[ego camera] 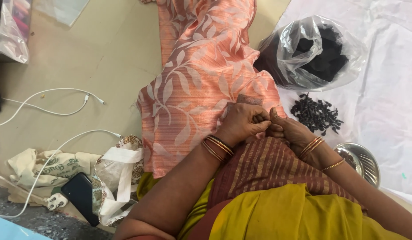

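Observation:
My left hand (pixel 242 122) and my right hand (pixel 288 129) meet over my lap, fingers curled tight together around something small and dark that I cannot make out. Both wrists carry thin bangles. Under the hands lies an orange cloth with a pale leaf print (pixel 201 75), draped over my leg. To the right of my right hand, a small heap of dark dried pieces (pixel 316 114) lies on a white sheet (pixel 388 102). Behind the heap stands a clear plastic bag (pixel 312 51) full of the same dark stuff.
A steel bowl (pixel 361 162) sits at my right elbow. On the left floor lie white charger cables (pixel 54 104), a plug (pixel 57 201), a black phone (pixel 81 198) and cloth bags (pixel 117 173). A plastic bag (pixel 10 26) sits at the top left.

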